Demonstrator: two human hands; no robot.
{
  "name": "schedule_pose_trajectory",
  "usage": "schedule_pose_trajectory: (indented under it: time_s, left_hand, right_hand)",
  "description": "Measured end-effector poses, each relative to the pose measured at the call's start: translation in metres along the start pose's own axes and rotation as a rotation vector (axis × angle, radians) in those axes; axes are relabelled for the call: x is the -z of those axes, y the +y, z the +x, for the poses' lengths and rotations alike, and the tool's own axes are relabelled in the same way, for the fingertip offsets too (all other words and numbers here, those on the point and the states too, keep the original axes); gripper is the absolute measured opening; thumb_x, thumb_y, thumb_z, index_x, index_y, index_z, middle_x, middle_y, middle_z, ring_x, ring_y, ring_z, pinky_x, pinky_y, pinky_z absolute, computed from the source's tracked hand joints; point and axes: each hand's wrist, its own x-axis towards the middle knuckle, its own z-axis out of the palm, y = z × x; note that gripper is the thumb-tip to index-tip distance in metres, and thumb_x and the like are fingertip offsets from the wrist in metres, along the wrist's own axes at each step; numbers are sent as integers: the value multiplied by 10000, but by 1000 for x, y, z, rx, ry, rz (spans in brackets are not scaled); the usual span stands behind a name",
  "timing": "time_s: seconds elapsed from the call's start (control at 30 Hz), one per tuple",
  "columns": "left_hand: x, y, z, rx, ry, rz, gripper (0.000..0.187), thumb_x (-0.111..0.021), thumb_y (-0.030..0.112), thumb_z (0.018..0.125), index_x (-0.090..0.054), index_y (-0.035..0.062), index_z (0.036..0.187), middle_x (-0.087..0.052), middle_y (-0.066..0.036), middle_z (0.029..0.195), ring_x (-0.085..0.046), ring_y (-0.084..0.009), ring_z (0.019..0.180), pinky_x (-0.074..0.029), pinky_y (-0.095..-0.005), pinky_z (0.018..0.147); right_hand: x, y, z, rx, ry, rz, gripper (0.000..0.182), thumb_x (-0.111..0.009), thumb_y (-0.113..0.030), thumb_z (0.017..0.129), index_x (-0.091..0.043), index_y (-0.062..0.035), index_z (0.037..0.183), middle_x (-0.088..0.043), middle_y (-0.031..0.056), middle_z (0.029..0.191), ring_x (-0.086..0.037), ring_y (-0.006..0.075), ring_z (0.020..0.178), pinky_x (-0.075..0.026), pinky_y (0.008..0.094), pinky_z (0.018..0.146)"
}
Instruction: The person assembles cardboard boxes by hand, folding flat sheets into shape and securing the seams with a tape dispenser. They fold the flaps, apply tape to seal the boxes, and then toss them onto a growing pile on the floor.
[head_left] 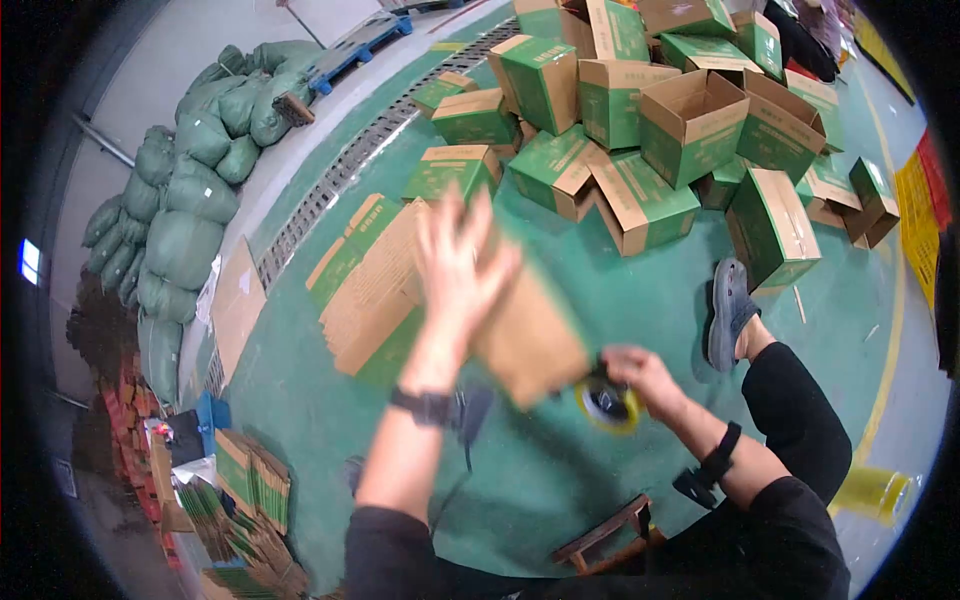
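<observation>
A brown cardboard box (pixel 530 335), blurred by motion, stands tilted in front of me. My left hand (pixel 455 250) lies at its upper left side with fingers stretched out and spread. Whether the fingers press on the cardboard is smeared. My right hand (pixel 645 380) is closed around the handle of a tape dispenser (pixel 607 403) with a yellow-rimmed roll, close to the box's lower right corner. Beyond my left hand, a stack of flattened green and brown cartons (pixel 365 290) rests on the floor, partly covered by the hand.
Open and closed green cartons (pixel 690 120) are heaped at the back right. Green sacks (pixel 185 235) are piled along the left wall. Folded cartons (pixel 255 490) stand at lower left. A wooden stool (pixel 605 535) is by my legs, and a yellow roll (pixel 875 495) lies at right.
</observation>
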Motion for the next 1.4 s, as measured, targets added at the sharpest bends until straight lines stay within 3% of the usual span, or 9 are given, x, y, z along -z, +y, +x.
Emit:
schedule_pose_trajectory:
  time_s: [0.13, 0.27, 0.47, 0.53, 0.73, 0.87, 1.07, 1.17, 1.4]
  left_hand:
    - [51, -32, 89, 15, 467, 221, 537, -593, 335, 765, -453, 66, 1208, -427, -132, 1241, -389, -314, 1123, -297, -468, 905]
    - [15, -134, -49, 504, -171, 400, 636, -632, 258, 742, -346, 68, 1278, -268, -145, 1354, -260, -334, 1238, -270, -568, 929]
    - [3, -150, -192, 754, -639, 495, 920, -709, 238, 676, -125, 78, 1368, -51, -153, 1430, -48, -344, 1317, -160, -597, 991]
    - [-3, -153, -198, 748, -638, 506, 962, -723, 232, 657, -99, 80, 1373, -2, -141, 1438, -8, -337, 1324, -148, -582, 1003]
    - [22, -126, -214, 591, -243, 502, 687, -730, 148, 596, -434, 69, 1210, -471, -137, 1132, -411, -318, 1059, -343, -469, 867]
    - [44, -86, -247, 307, -406, 297, 205, -699, 93, 554, -594, 94, 729, -502, -61, 814, -463, -269, 787, -380, -385, 657]
    - [92, 3, -259, 187, -526, 4, 173, -672, 83, 595, -590, 90, 748, -516, -44, 778, -525, -253, 766, -428, -364, 640]
    - [88, 21, -272, 231, -626, -89, 157, -666, 126, 631, -598, 92, 768, -530, -30, 763, -551, -233, 758, -444, -358, 652]
    - [94, 41, -285, 324, -573, -63, 212, -670, 225, 681, -625, 117, 857, -552, -49, 946, -478, -274, 954, -351, -414, 859]
  right_hand:
    - [-29, -103, 49, 161, 100, 342, 354, -570, -184, 818, -477, -47, 1131, -575, 23, 931, -530, 100, 790, -448, 238, 684]
    - [-31, -105, 30, 199, 68, 155, 342, -571, -229, 819, -498, -30, 1087, -580, 34, 904, -524, 98, 733, -442, 238, 661]
    - [-34, -26, -3, -34, -109, 1506, 525, -440, -517, 839, -488, -52, 1076, -524, 48, 808, -514, 147, 711, -432, 296, 730]
    - [-42, -17, -4, -16, -71, 1409, 486, -441, -479, 851, -502, -46, 1061, -545, 61, 875, -521, 173, 795, -427, 328, 785]
    - [-79, 2, -2, -104, -175, 1111, 345, -568, -268, 802, -509, -54, 1067, -602, 89, 949, -511, 243, 1015, -368, 380, 911]
    - [-84, -38, -9, 28, -154, 353, 353, -627, -259, 766, -519, -39, 1020, -601, 63, 878, -561, 172, 865, -414, 315, 822]
    - [-76, -39, -18, 634, 40, -1100, 491, -721, -402, 607, -529, 4, 805, -544, 120, 732, -529, 284, 743, -375, 347, 743]
    - [-82, -13, -31, 756, -195, -1243, 557, -620, -545, 629, -530, -24, 804, -558, 106, 756, -542, 257, 796, -364, 347, 772]
    - [-65, 28, -55, 92, -480, -1230, 857, -559, -738, 564, -543, 34, 937, -604, 213, 821, -582, 342, 838, -415, 395, 777]
